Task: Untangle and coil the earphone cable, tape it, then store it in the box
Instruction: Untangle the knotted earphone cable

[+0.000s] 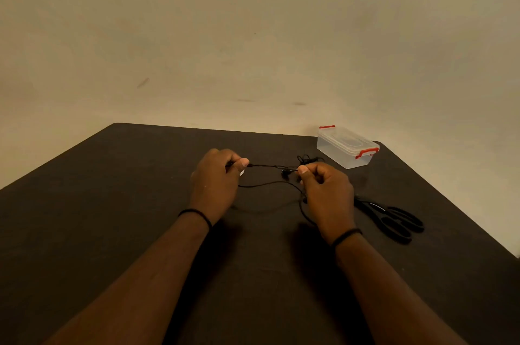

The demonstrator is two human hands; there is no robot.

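Note:
A thin black earphone cable (267, 166) stretches between my two hands above the dark table (112, 204). My left hand (216, 178) pinches one end of it between thumb and fingers. My right hand (326, 190) pinches the other side, where an earbud (285, 173) dangles. More cable loops down onto the table between my hands, and a tangled bunch (308, 159) lies just behind my right hand. The clear plastic box (346, 147) with red latches stands closed at the back right. Something small and white peeks from under my left hand; I cannot tell what it is.
Black scissors (394, 221) lie on the table to the right of my right wrist. The table's far edge meets a plain beige wall, and its right edge runs diagonally close behind the scissors and the box.

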